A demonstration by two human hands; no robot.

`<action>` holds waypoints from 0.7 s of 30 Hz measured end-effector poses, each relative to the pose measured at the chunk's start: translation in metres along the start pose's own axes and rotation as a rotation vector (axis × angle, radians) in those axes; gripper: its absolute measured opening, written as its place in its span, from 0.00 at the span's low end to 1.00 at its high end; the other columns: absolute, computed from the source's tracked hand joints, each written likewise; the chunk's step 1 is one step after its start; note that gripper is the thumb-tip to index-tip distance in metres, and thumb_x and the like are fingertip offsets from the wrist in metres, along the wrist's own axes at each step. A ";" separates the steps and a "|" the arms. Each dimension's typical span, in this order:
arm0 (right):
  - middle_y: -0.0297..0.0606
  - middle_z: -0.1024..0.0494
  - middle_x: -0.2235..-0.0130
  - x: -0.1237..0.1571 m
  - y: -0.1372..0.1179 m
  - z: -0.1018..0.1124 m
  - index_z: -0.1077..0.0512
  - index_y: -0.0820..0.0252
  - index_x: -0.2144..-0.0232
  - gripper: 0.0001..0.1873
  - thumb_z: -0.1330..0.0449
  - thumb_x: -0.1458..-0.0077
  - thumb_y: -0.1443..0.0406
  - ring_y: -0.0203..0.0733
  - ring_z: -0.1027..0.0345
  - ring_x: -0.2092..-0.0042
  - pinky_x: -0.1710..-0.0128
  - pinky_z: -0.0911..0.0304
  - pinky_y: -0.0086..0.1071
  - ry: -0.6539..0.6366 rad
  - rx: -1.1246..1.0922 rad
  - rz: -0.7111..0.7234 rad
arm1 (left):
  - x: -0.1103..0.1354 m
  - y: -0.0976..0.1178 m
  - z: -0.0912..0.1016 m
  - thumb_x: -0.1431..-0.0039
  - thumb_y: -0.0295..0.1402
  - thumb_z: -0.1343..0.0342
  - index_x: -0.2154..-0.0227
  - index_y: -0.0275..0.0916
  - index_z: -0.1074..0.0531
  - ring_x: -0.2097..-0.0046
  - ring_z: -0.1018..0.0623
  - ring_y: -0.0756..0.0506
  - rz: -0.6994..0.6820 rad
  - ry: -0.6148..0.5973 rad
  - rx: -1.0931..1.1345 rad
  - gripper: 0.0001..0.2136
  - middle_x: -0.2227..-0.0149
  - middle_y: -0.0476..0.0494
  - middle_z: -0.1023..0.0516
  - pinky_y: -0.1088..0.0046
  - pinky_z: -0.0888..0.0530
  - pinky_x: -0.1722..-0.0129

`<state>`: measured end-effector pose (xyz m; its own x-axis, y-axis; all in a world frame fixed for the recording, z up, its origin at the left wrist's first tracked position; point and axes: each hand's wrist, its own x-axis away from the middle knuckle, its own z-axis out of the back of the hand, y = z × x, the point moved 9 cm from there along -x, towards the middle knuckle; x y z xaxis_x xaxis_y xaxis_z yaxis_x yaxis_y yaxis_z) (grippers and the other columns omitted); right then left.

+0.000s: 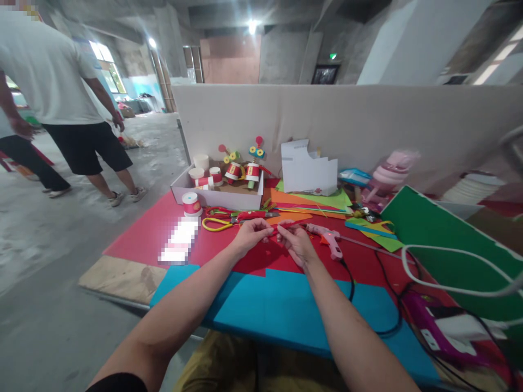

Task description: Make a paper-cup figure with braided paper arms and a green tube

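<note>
My left hand (251,234) and my right hand (297,242) meet over the red sheet (143,231). Both pinch a small red strip (278,228) held between their fingertips. Just beyond my left hand lie yellow-handled scissors (218,223). A pink glue gun (329,238) rests right of my right hand, its black cord trailing toward me. A blue sheet (286,305) lies under my forearms.
A white box (216,196) holds paper-cup figures (243,171); one cup (192,203) stands beside it. Coloured paper (314,202), a white folded card (306,169), a pink bottle (390,177) and a green board (445,245) lie right. Two people (61,98) walk at far left.
</note>
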<state>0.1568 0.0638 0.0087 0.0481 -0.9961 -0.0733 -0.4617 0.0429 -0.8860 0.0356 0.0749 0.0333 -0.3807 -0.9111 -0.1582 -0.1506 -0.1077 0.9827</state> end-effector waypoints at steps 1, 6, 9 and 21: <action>0.27 0.28 0.77 0.000 0.001 0.000 0.27 0.57 0.67 0.18 0.27 0.62 0.62 0.30 0.35 0.75 0.74 0.39 0.24 0.004 -0.017 -0.005 | 0.000 0.001 0.000 0.54 0.42 0.34 0.74 0.33 0.30 0.78 0.30 0.55 -0.011 0.008 -0.029 0.16 0.78 0.51 0.28 0.78 0.33 0.74; 0.28 0.27 0.75 -0.001 0.007 0.001 0.28 0.58 0.68 0.19 0.27 0.63 0.61 0.30 0.35 0.74 0.72 0.37 0.24 0.022 -0.018 -0.040 | 0.000 0.003 0.000 0.53 0.40 0.35 0.76 0.34 0.30 0.77 0.29 0.54 -0.061 0.021 -0.156 0.14 0.79 0.52 0.29 0.79 0.34 0.74; 0.29 0.27 0.75 -0.002 0.006 0.002 0.27 0.58 0.71 0.18 0.27 0.63 0.59 0.31 0.35 0.74 0.72 0.37 0.25 0.035 0.041 -0.007 | -0.001 -0.002 0.000 0.52 0.41 0.36 0.75 0.35 0.32 0.77 0.29 0.54 -0.040 0.018 -0.149 0.15 0.78 0.53 0.28 0.79 0.33 0.75; 0.34 0.23 0.70 -0.003 -0.008 0.009 0.26 0.58 0.70 0.17 0.30 0.59 0.55 0.37 0.33 0.71 0.68 0.34 0.31 0.088 0.308 0.186 | 0.002 -0.017 -0.004 0.50 0.41 0.37 0.71 0.33 0.29 0.77 0.29 0.55 0.140 -0.034 -0.065 0.15 0.76 0.49 0.26 0.79 0.30 0.76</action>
<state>0.1679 0.0671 0.0118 -0.0946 -0.9714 -0.2180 -0.1669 0.2313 -0.9584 0.0411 0.0733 0.0165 -0.4248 -0.9050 -0.0214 -0.0351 -0.0071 0.9994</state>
